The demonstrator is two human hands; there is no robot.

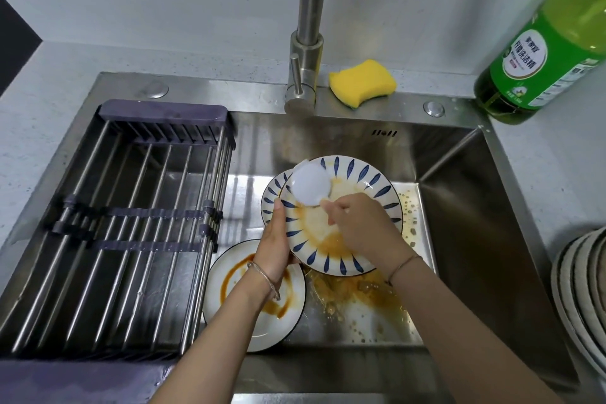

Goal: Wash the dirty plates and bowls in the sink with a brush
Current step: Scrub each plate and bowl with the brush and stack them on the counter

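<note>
Scrubbing is the step in hand, I judge. The left hand (273,239) grips the white round plate with blue leaf marks on its rim (370,180) at its left edge. The thumb is pressed on the front of the rim, and the other fingers are hidden behind the plate. The plate is held tilted above the floor of the stainless steel sink (475,207), and orange-brown sauce covers its middle.

The right hand (360,226) has its fingers curled around the handle of the white brush with a round head (311,185). The head lies on the upper left part of the plate, and it looks blurred.

A second plate of the same blue pattern (272,193) lies just behind the held one. A white plate with a dark rim and brown sauce stains (226,272) rests on the sink floor under the left wrist. Both look unwashed, so the task seems to be in its early part.

The next move probably calls for bringing the brush down over the sauce in the middle while the left hand keeps the plate firm. A wet rim can slip from a grip like this one.
</note>
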